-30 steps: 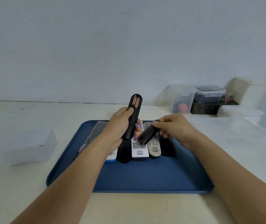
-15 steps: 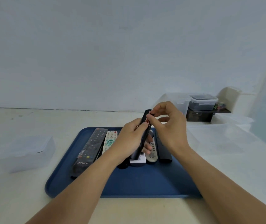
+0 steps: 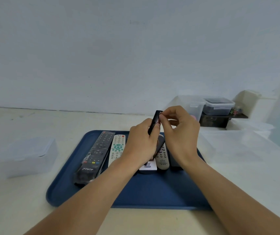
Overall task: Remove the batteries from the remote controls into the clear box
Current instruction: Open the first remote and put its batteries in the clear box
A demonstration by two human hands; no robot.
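While our left hand (image 3: 140, 141) grips the black remote (image 3: 154, 121) upright above the blue tray (image 3: 152, 192), our right hand (image 3: 180, 131) pinches a battery (image 3: 159, 120) at its top end, with the clear box (image 3: 28, 155) lying well apart at nine o'clock.

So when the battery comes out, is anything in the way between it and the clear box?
Nothing visible blocks it. The battery is high in the black remote, held by the left hand. The clear box sits off to the left of the tray, over low-lying remotes. I can't tell whether its lid is on.
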